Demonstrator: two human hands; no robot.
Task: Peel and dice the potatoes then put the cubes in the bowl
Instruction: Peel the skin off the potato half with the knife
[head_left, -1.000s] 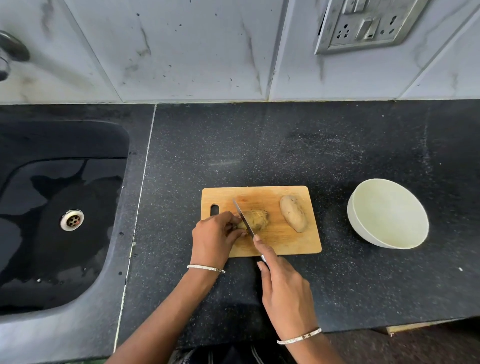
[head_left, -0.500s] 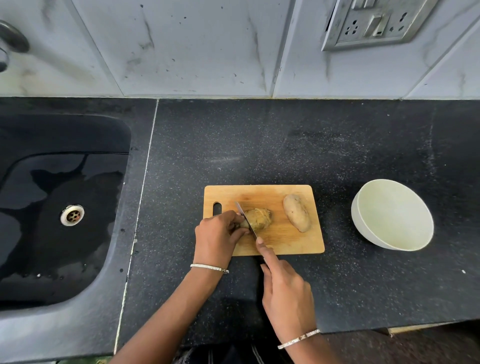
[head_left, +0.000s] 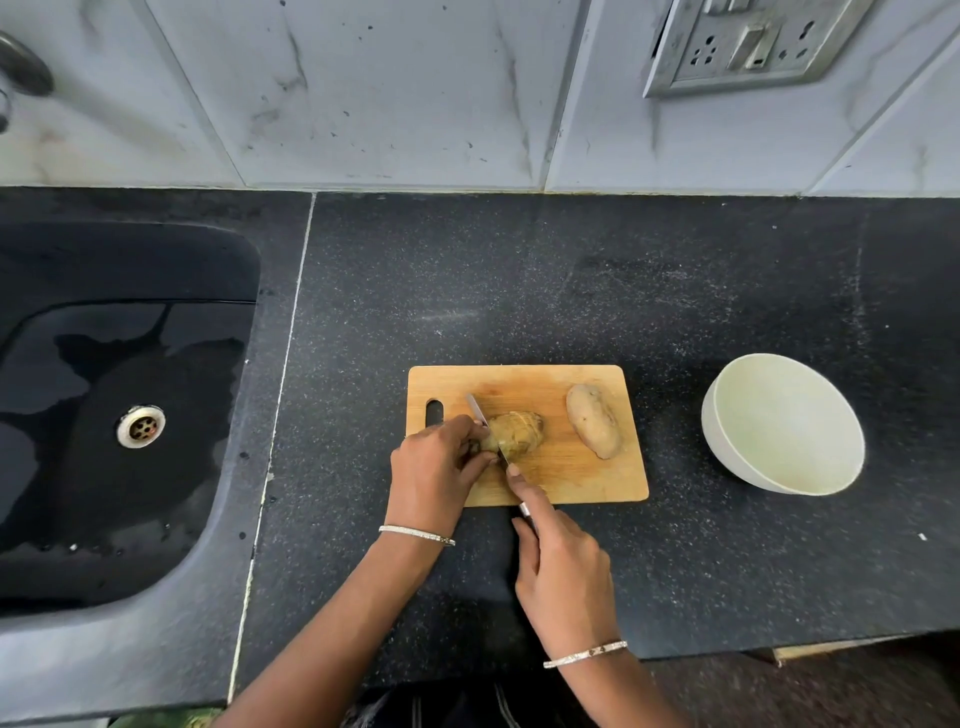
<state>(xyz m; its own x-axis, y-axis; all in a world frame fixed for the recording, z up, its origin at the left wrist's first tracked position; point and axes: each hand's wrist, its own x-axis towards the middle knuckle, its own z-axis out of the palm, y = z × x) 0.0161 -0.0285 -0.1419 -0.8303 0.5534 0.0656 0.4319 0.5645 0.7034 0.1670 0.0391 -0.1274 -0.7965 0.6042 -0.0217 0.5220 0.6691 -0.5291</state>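
Observation:
A wooden cutting board (head_left: 571, 483) lies on the black counter. On it a brownish potato (head_left: 519, 435) shows cut lines across its top. My left hand (head_left: 434, 475) grips its left end with curled fingers. My right hand (head_left: 561, 566) holds a knife (head_left: 477, 408), forefinger stretched along the blade's back; the blade crosses the potato's left part. A second whole potato (head_left: 594, 427) rests at the board's right side. An empty pale bowl (head_left: 784, 423) stands right of the board.
A black sink (head_left: 119, 415) with a metal drain and water patches fills the left. A tiled wall with a socket plate (head_left: 748, 41) runs behind the counter. The counter's front edge lies near my wrists.
The knife blade sits slightly lower in the potato's left part. Both hands stay in nearly the same place.

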